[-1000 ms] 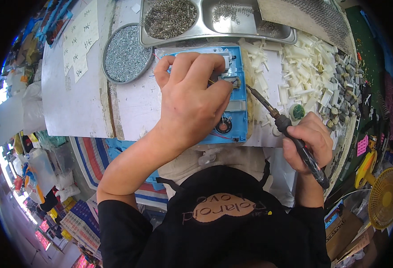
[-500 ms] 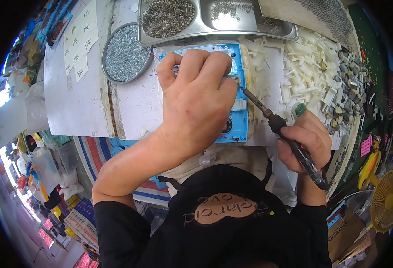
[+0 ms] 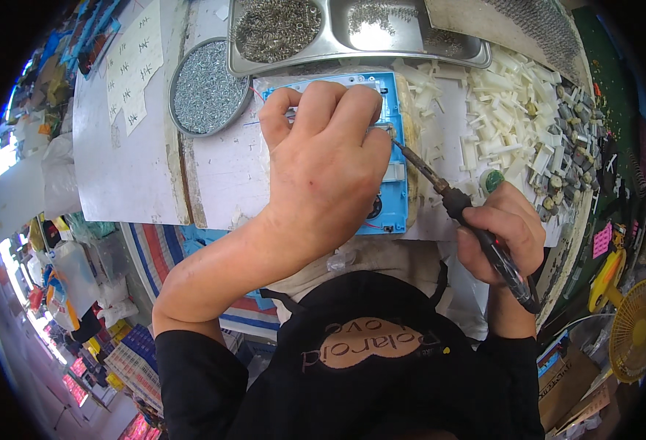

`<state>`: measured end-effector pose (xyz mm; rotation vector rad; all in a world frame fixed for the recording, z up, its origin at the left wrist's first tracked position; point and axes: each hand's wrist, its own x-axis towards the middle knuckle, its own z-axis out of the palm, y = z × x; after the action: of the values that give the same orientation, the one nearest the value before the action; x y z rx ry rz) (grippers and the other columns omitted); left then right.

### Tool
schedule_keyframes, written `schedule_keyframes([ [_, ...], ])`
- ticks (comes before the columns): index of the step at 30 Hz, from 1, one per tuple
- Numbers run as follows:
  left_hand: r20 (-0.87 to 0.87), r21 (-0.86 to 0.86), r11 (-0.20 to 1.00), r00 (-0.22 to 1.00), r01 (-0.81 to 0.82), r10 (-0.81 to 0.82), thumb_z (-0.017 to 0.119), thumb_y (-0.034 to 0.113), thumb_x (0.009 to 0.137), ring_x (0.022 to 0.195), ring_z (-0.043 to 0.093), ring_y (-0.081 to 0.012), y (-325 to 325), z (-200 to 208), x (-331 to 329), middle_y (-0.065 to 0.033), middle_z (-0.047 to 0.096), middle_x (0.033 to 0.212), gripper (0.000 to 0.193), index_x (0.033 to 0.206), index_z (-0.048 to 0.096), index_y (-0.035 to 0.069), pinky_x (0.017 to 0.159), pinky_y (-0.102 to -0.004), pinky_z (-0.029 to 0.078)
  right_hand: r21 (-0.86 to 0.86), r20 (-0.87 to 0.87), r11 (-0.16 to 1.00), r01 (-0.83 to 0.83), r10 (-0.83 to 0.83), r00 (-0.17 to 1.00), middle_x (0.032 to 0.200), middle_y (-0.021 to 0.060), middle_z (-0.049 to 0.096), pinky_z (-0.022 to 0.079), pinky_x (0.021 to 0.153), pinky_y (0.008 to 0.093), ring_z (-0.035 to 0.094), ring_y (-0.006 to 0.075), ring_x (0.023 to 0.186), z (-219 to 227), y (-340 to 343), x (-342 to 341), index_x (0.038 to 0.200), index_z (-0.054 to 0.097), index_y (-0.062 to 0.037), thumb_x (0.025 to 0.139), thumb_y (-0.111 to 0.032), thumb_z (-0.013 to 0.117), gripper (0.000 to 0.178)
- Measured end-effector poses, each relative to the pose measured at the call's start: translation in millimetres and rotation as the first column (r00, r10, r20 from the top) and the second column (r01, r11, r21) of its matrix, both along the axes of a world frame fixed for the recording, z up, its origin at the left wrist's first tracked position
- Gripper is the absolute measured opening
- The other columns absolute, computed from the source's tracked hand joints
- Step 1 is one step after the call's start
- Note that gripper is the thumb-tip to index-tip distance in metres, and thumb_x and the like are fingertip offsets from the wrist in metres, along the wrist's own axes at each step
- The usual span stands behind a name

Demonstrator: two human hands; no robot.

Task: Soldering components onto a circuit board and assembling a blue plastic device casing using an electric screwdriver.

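From my remote seat, the left hand (image 3: 326, 172) hides most of the blue casing (image 3: 392, 198) on the table (image 3: 132, 183); its curled fingertips are out of sight, so I can't tell whether they pinch anything. A dark disc (image 3: 373, 207) shows only partly past that hand. The right hand, (image 3: 510, 238) well apart from the left, is wrapped round the soldering iron (image 3: 455, 202). I see the iron slant from lower right to upper left, its tip at the casing's right part; contact is too small to make out. Its grip is dark and smooth, its shaft slim metal. The casing looks like glossy moulded plastic, straight-edged, near angular white plastic pieces (image 3: 510, 132).
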<state>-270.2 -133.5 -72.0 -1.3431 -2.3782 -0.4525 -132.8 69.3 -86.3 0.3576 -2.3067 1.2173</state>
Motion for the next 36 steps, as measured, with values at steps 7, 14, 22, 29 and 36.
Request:
schedule_keyframes([
  [7, 0.084, -0.046, 0.999, 0.996, -0.011, 0.015, 0.073, 0.010, 0.068, 0.099, 0.054, -0.0225, -2.6, 4.8, 2.5, -0.0003, 0.060, 0.102, 0.010, 0.073, 0.064, 0.011, 0.094, -0.0460, 0.031, 0.015, -0.013, 1.000, -0.007, 0.007, 1.000, 0.065, 0.0043, 0.055, 0.036, 0.049, 0.0314, 0.048, 0.0215, 0.054, 0.5, -1.6, -3.0, 0.102, 0.068, -0.0040, 0.071, -0.001, 0.081, 0.033],
  [14, 0.099, -0.065, 0.998, 0.995, -0.010, 0.017, 0.073, 0.010, 0.069, 0.099, 0.054, -0.0226, -3.1, 7.5, 3.6, -0.0007, 0.061, 0.102, 0.008, 0.074, 0.066, 0.011, 0.094, -0.0460, 0.030, 0.001, -0.025, 1.000, -0.007, 0.007, 1.000, 0.063, 0.0042, 0.053, 0.035, 0.049, 0.0310, 0.047, 0.0208, 0.053, 1.6, -0.5, -0.5, 0.102, 0.068, -0.0033, 0.072, -0.001, 0.080, 0.032],
  [22, 0.120, -0.068, 0.997, 0.992, -0.019, 0.027, 0.074, 0.008, 0.071, 0.099, 0.054, -0.0227, -2.7, 8.1, 4.2, -0.0010, 0.061, 0.102, 0.008, 0.076, 0.068, 0.010, 0.093, -0.0463, 0.030, 0.004, -0.018, 1.000, 0.007, -0.007, 1.000, 0.063, 0.0039, 0.053, 0.035, 0.049, 0.0305, 0.047, 0.0202, 0.052, 3.0, 2.1, 3.1, 0.103, 0.068, -0.0029, 0.073, -0.001, 0.080, 0.032],
  [29, 0.096, -0.050, 0.999, 0.995, -0.016, 0.020, 0.074, 0.008, 0.070, 0.097, 0.054, -0.0226, -1.8, 6.5, 3.5, -0.0011, 0.061, 0.100, 0.009, 0.074, 0.067, 0.010, 0.093, -0.0464, 0.030, 0.005, -0.024, 1.000, -0.006, 0.006, 1.000, 0.064, 0.0043, 0.054, 0.035, 0.049, 0.0304, 0.048, 0.0204, 0.053, 3.7, 1.0, 2.0, 0.102, 0.069, -0.0031, 0.073, -0.001, 0.080, 0.032],
  [36, 0.091, -0.068, 0.997, 0.995, -0.021, 0.027, 0.074, 0.008, 0.070, 0.097, 0.055, -0.0222, -2.0, 7.5, 4.3, -0.0005, 0.061, 0.098, 0.009, 0.074, 0.066, 0.010, 0.093, -0.0458, 0.031, 0.005, -0.022, 1.000, 0.000, 0.000, 1.000, 0.064, 0.0043, 0.054, 0.036, 0.049, 0.0306, 0.049, 0.0210, 0.053, 3.4, 1.6, 3.0, 0.102, 0.069, -0.0030, 0.072, -0.001, 0.081, 0.033],
])
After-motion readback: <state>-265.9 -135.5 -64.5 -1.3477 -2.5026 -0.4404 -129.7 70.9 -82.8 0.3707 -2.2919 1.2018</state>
